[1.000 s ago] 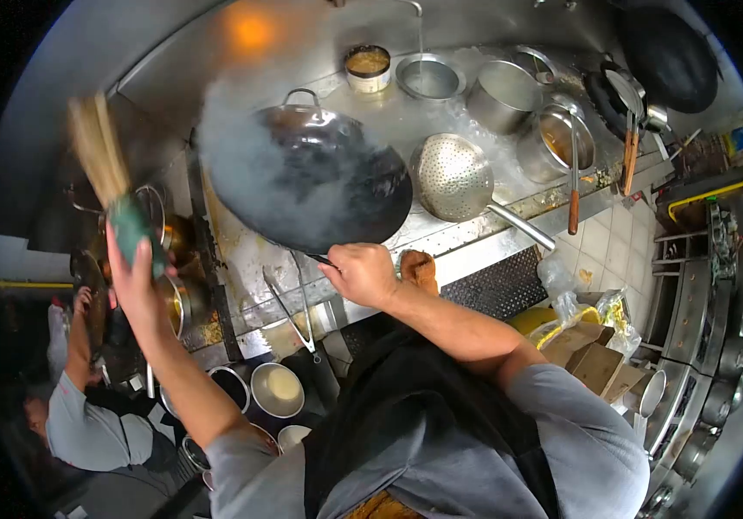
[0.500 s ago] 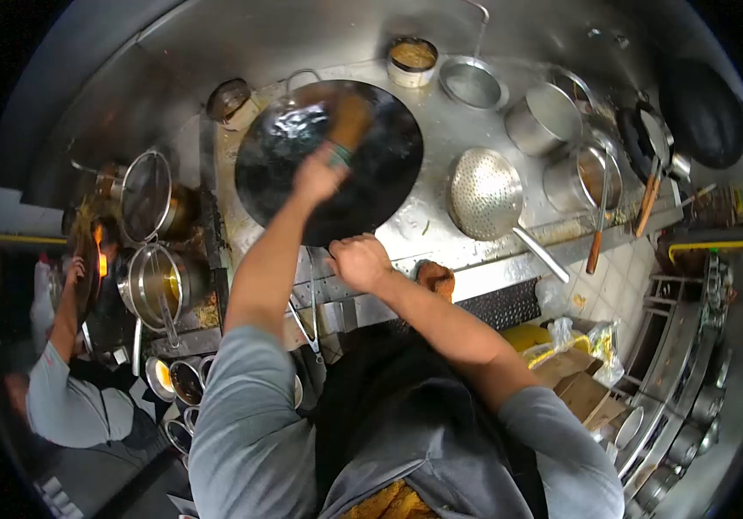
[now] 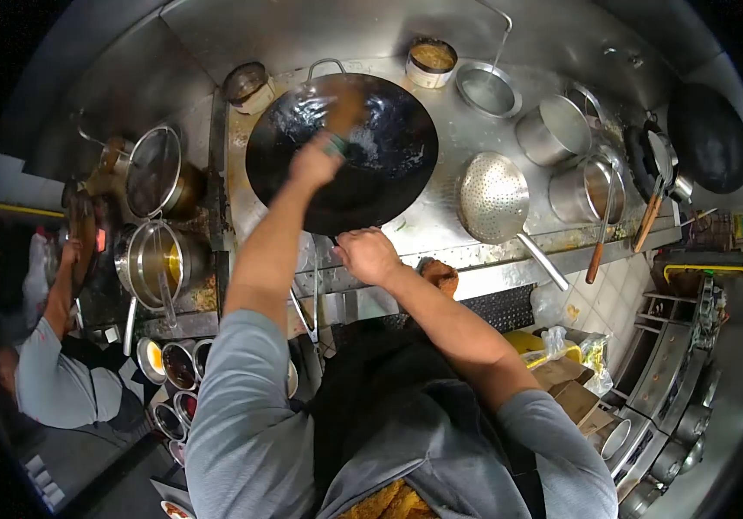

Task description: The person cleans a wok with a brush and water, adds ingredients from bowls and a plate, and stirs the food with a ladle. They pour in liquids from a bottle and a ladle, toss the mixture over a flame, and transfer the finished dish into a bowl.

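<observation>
In the upper middle, a large black wok (image 3: 389, 186) rests tilted on the steel range. My left hand (image 3: 312, 166) reaches over it, closed around a brush (image 3: 345, 108) with a green band; the brush's brown bristles are motion-blurred against the inside of the wok. Pale, foamy liquid shows beside the bristles. At the wok's near rim, my right hand (image 3: 367, 255) is closed on its handle, mostly hidden by the fingers. Long metal tongs (image 3: 315, 298) hang just below, between my forearms. A reddish-brown cloth-like bundle (image 3: 439, 277) lies right of my right hand.
Right of the wok are a perforated ladle (image 3: 494, 199), a round strainer (image 3: 489, 89) and steel pots (image 3: 553, 131). A tub (image 3: 430, 65) stands behind. On the left are sieves over pots (image 3: 157, 264), sauce bowls (image 3: 183, 365) and a co-worker (image 3: 64, 372) holding a pan.
The view has shifted a little, and the brush remains blurred inside the wok. White foamy liquid now shows in the wok. The flame near the co-worker looks smaller.
</observation>
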A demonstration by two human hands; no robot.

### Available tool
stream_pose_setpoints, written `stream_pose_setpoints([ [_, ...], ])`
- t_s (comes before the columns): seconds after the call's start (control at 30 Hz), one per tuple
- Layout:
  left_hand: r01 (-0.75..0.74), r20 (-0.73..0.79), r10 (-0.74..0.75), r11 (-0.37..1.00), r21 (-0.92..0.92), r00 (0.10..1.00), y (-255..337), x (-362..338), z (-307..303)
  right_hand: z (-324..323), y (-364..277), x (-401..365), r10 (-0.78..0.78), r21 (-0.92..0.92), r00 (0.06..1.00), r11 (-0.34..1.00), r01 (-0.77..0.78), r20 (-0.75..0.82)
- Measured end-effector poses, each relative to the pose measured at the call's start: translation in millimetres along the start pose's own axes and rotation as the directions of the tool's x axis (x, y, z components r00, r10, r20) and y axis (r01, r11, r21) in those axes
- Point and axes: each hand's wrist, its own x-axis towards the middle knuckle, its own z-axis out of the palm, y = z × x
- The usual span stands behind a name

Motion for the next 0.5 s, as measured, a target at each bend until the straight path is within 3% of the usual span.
stream_pose_setpoints([
  [0.07,-0.281,0.098,0.298,0.946,-0.161,0.949,22,-46,43,-1,5,3,0.001,-0.008,0.999,1.000,-0.001,0.042],
  [0.1,-0.254,0.238,0.306,0.941,-0.226,0.922,36,-74,19,-12,-1,3,0.027,0.007,0.996,1.000,-0.028,0.083],
  [0.13,-0.350,0.292,0.375,0.927,-0.135,0.880,35,-96,-15,-11,-1,1,0.038,0.009,0.996,0.999,-0.039,0.083],
  [0.17,-0.368,0.358,0.353,0.929,-0.028,0.864,2,-90,-36,-9,-1,0,0.037,0.012,0.998,0.999,-0.038,0.059],
  [0.2,-0.388,0.348,0.296,0.892,0.233,0.890,-32,-68,-60,-8,-2,1,0.030,0.015,0.999,0.999,-0.031,0.031],
  [0.23,-0.187,0.240,0.055,0.799,0.571,0.969,-31,-51,-97,-9,-4,1,0.038,0.003,0.999,0.999,-0.038,0.036],
  [0.27,0.015,0.087,-0.083,0.805,0.593,0.993,-63,-16,-122,-8,-5,1,0.033,0.004,0.999,0.999,-0.033,0.041],
  [0.33,0.137,-0.300,-0.034,0.934,0.329,0.953,-42,-4,-154,-6,-3,3,0.056,-0.002,0.997,0.998,-0.055,0.060],
  [0.37,0.165,-0.331,-0.087,0.963,0.214,0.939,-16,-9,-162,-4,-4,-3,0.071,0.001,0.995,0.997,-0.071,0.068],
  [0.43,-0.001,-0.391,-0.009,1.000,-0.027,0.920,-25,8,-110,-8,-3,-2,0.012,-0.001,1.000,1.000,-0.012,0.011],
  [0.47,0.064,-0.328,-0.071,0.997,-0.033,0.942,-35,26,-61,-5,-2,-1,0.007,0.002,1.000,1.000,-0.007,0.016],
  [0.5,0.108,-0.018,-0.110,0.989,-0.098,0.994,-16,10,-35,-1,2,0,-0.007,0.000,1.000,1.000,0.007,0.018],
])
